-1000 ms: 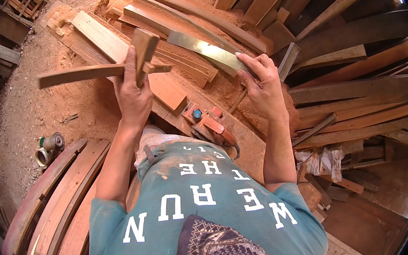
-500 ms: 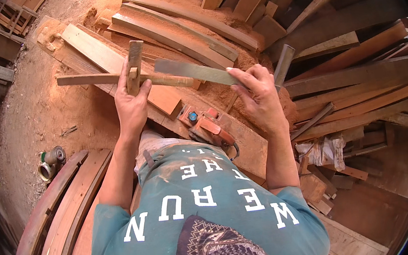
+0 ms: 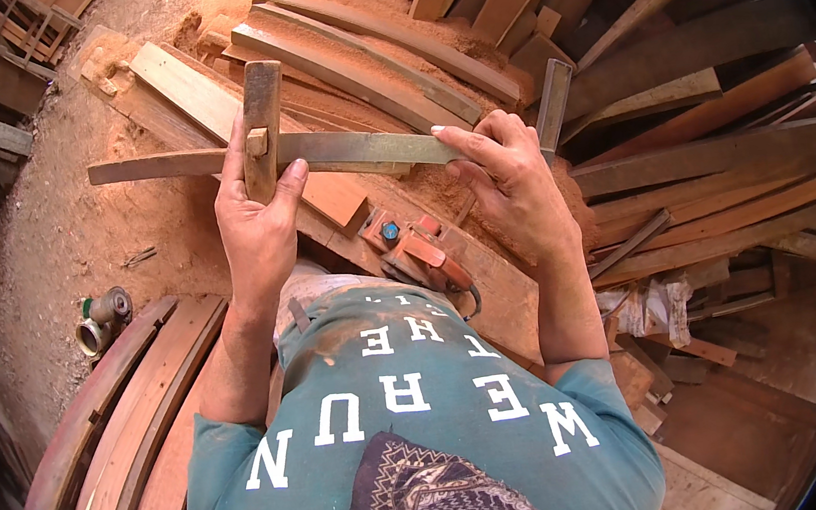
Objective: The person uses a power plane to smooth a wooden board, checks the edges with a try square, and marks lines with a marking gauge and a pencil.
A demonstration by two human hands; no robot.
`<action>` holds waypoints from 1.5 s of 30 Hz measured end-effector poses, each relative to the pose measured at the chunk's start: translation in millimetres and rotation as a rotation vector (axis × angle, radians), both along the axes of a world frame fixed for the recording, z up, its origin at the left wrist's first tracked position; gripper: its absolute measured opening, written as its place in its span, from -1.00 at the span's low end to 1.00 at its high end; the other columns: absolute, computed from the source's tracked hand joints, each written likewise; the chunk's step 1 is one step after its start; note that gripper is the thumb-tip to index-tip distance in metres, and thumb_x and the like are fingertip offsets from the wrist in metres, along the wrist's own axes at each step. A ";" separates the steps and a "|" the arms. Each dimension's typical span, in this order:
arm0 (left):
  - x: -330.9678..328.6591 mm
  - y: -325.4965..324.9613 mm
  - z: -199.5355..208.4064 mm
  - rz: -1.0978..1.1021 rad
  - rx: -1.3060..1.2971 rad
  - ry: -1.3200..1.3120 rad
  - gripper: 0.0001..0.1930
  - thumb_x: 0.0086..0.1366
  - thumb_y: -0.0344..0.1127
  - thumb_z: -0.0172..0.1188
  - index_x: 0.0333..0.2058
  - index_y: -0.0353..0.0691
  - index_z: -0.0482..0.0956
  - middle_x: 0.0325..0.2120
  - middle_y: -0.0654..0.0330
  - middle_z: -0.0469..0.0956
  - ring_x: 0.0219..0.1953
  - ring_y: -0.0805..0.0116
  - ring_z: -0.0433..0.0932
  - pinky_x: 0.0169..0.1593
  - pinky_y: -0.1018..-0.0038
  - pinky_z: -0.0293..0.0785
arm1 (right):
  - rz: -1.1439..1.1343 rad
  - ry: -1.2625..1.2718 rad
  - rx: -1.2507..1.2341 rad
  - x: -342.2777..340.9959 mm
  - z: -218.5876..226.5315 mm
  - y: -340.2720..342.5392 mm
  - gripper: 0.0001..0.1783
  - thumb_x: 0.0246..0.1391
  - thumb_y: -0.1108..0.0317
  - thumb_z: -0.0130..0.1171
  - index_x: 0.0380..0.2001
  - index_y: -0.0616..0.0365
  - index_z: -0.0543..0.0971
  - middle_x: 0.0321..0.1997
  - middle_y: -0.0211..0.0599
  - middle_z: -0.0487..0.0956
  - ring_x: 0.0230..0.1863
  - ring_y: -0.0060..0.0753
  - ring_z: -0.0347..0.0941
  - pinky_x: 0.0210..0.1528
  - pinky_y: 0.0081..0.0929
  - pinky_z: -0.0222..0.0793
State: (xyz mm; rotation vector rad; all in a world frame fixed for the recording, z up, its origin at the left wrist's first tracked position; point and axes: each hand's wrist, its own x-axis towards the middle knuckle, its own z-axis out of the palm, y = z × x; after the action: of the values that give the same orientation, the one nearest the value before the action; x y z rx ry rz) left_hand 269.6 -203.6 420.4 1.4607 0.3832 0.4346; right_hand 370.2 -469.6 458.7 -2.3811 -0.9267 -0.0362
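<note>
Head view: at far left a small metal fitting with round ends (image 3: 108, 308) lies on the dusty ground, and below it curved boards (image 3: 141, 381) lean side by side, probably set that way because their matching bends nest together. Next comes the left hand (image 3: 260, 234), thumb and fingers pinching the upright block of a wooden gauge (image 3: 260, 96) just below its small peg. This grip at the crossing likely stops the gauge from turning, while its long beam (image 3: 153, 167) sticks out on both sides, raised in front of the chest. Under the hands a sawdust-strewn plank (image 3: 500, 290) runs diagonally and carries an orange power tool (image 3: 428, 251), apparently parked there within reach, out of the way of both hands. Over the beam's right half lies the metal blade of a square (image 3: 366, 147), its far end at the block's right edge; whether the two touch I cannot tell. The right hand (image 3: 517, 177) pinches the blade near its corner between thumb and forefinger, presumably leaving the blade's length exposed along the beam, and the square's stock (image 3: 556, 97) angles up beyond the knuckles. Farther right, more long boards (image 3: 709, 158) are stacked, their slight curves perhaps deciding how they rest.
</note>
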 end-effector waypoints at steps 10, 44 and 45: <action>0.9 3.1 2.4 0.012 0.076 -0.009 -0.30 0.49 -0.52 0.30 0.52 -0.38 0.25 0.18 0.11 0.63 0.14 0.48 0.62 0.24 0.51 0.59 | 0.011 0.031 0.031 2.0 -0.4 1.1 -0.43 0.11 0.52 0.46 0.21 -0.12 0.73 -0.19 -0.31 0.46 -0.10 -0.23 0.40 0.11 -0.23 0.29; 2.0 8.6 8.0 0.027 0.127 -0.030 -0.28 0.46 -0.54 0.32 0.52 -0.35 0.25 0.18 0.11 0.62 0.12 0.46 0.62 0.23 0.50 0.58 | 0.025 0.033 0.038 3.6 5.8 6.8 -0.45 0.12 0.52 0.44 0.21 -0.07 0.72 -0.20 -0.28 0.46 -0.08 -0.21 0.40 0.14 -0.22 0.31; 2.2 8.9 7.4 0.021 0.100 -0.014 -0.29 0.46 -0.54 0.32 0.52 -0.35 0.27 0.18 0.11 0.62 0.12 0.46 0.62 0.23 0.50 0.58 | 0.023 0.036 0.039 2.8 5.5 6.3 -0.45 0.13 0.51 0.44 0.21 -0.07 0.72 -0.20 -0.28 0.46 -0.08 -0.20 0.40 0.14 -0.22 0.31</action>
State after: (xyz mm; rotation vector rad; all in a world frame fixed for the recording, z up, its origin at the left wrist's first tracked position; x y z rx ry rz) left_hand 271.8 -194.7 427.8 1.5511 0.3704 0.4860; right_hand 373.0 -463.3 464.2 -2.3274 -0.9283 -0.0018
